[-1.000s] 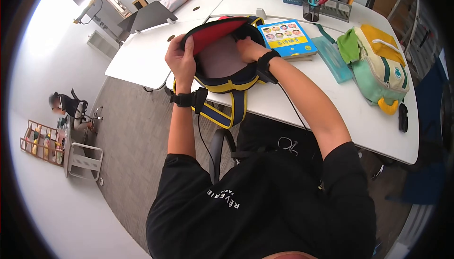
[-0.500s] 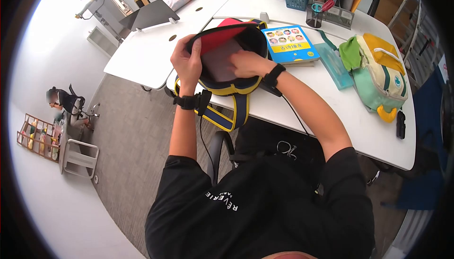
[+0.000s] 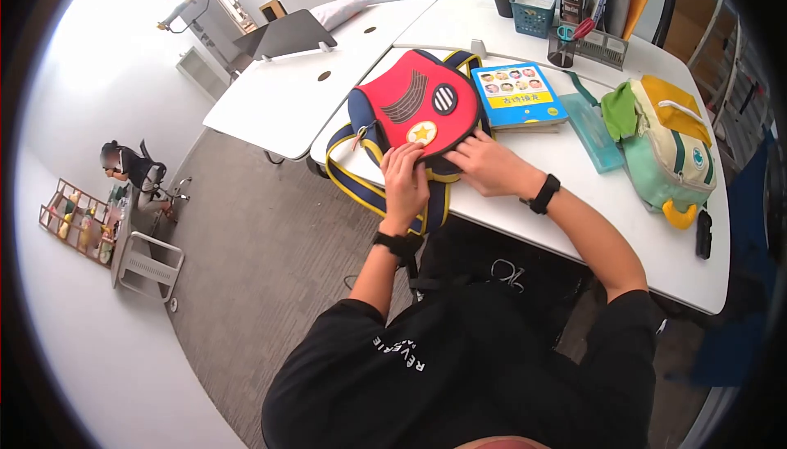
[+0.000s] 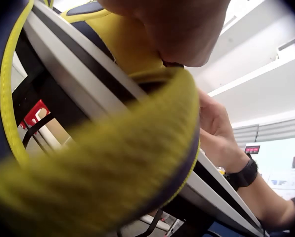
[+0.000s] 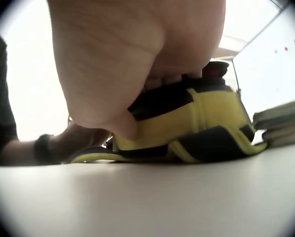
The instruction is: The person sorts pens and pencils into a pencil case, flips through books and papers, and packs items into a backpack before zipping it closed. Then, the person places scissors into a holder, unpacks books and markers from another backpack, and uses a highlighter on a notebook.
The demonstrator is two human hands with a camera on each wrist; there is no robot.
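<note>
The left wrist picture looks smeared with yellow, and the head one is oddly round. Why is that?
Left wrist view: the yellow-edged strap sits right against the lens, out of focus. Head view: a fisheye lens bends the white table and darkens the corners. Right wrist view: the right hand is close and soft, against a bright, washed-out background.

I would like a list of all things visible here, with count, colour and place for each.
backpack: one, red front, navy and yellow trim, table edge
book: one, blue and yellow cover, right of the backpack
pencil case: one, clear teal, right of the book
green backpack: one, mint, cream and yellow, right end of table
basket: one, blue, far side of table
table: one, white
left hand: one, on the backpack's near edge
right hand: one, on the backpack's near edge
</note>
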